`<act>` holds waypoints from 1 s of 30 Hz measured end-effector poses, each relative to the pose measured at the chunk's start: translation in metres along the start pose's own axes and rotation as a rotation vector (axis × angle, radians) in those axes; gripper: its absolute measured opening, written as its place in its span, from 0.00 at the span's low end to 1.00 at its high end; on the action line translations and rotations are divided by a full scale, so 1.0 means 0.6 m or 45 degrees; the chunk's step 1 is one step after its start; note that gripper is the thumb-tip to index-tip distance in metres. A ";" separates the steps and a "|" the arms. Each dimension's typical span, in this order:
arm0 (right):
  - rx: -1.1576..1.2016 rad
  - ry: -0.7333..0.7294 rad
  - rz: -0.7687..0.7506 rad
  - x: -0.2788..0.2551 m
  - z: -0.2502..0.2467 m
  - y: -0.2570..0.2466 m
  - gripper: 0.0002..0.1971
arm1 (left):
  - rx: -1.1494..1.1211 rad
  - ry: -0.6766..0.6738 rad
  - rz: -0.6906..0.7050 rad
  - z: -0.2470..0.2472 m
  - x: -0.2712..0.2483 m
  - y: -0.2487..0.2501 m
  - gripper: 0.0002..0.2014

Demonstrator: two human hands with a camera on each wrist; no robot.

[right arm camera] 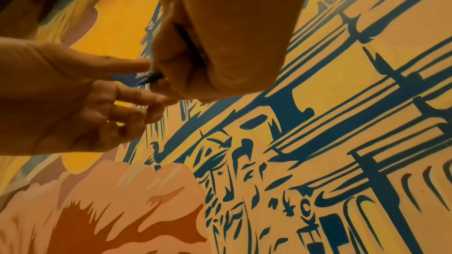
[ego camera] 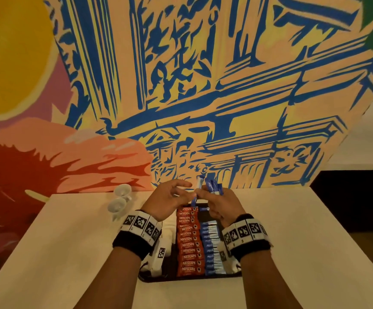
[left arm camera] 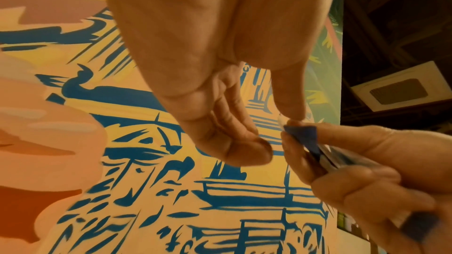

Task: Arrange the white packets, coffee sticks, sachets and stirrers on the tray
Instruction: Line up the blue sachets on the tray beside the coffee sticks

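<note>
1. Behind a pale table [ego camera: 69, 253], a painted wall [ego camera: 225, 74] fills the head view with blue line work on yellow and peach. On the table lies a dark tray [ego camera: 190, 278] holding a column of red coffee sticks [ego camera: 189, 244], a column of blue-and-white sachets [ego camera: 211, 248] just right of them, and white packets [ego camera: 170, 230] on the left, partly hidden by my wrist. Above the tray's far end, my right hand [ego camera: 220, 202] grips a bunch of blue sachets [ego camera: 213, 186]. My left hand [ego camera: 168, 198] is beside it, fingers loosely curled, thumb and fingertip at one sachet [ego camera: 194, 197] hanging from the bunch. Two small white cups [ego camera: 119, 198] stand left of the tray.

2. From the left wrist, my left hand [left arm camera: 220, 76] touches a blue sachet corner [left arm camera: 302, 132] held in my right hand [left arm camera: 371, 171]; whether it pinches it, I cannot tell.

3. From the right wrist, my right hand [right arm camera: 215, 45] is clenched around the sachet bunch [right arm camera: 144, 77], and my left hand [right arm camera: 73, 94] reaches in, its fingertip against the blue ends.
</note>
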State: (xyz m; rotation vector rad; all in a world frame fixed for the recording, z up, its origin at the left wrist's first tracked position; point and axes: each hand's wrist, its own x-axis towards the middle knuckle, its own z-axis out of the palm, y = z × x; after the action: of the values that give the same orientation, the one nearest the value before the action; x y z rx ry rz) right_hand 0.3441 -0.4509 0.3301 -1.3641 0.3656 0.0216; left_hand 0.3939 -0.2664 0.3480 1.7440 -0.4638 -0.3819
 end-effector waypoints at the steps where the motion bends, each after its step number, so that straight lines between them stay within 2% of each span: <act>1: 0.014 0.006 0.005 -0.003 0.002 0.003 0.09 | -0.006 -0.028 -0.011 0.002 -0.004 -0.007 0.13; 5: 0.022 0.026 0.011 -0.017 -0.001 0.018 0.07 | 0.025 -0.070 -0.029 0.007 -0.010 -0.031 0.08; 8: 0.022 0.111 0.016 -0.020 -0.015 0.036 0.09 | 0.094 -0.116 -0.022 0.011 -0.011 -0.045 0.07; 15: -0.058 0.209 0.041 0.004 -0.056 0.068 0.12 | 0.259 -0.080 -0.044 0.053 0.020 -0.079 0.13; 17: -0.065 0.211 0.061 0.021 -0.074 0.072 0.16 | 0.287 -0.031 -0.070 0.070 0.035 -0.086 0.14; 19: -0.140 0.175 0.123 0.041 -0.096 0.078 0.23 | 0.320 -0.015 -0.085 0.085 0.051 -0.092 0.13; 21: -0.201 0.121 0.225 0.061 -0.123 0.089 0.33 | 0.344 0.003 -0.138 0.092 0.073 -0.107 0.12; 22: -0.169 0.110 0.290 0.071 -0.138 0.099 0.34 | 0.355 0.006 -0.176 0.093 0.084 -0.118 0.12; 27: 0.078 0.093 0.519 0.115 -0.198 0.136 0.13 | 0.468 0.032 -0.315 0.094 0.128 -0.185 0.13; 30: 0.115 0.118 0.608 0.137 -0.223 0.147 0.08 | 0.533 0.122 -0.466 0.103 0.156 -0.228 0.10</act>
State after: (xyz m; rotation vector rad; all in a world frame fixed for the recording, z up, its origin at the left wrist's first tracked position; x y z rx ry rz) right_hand 0.3693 -0.5762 0.2033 -1.1656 0.7551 0.3340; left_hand 0.4589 -0.3396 0.2005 2.2539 -0.1560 -0.4812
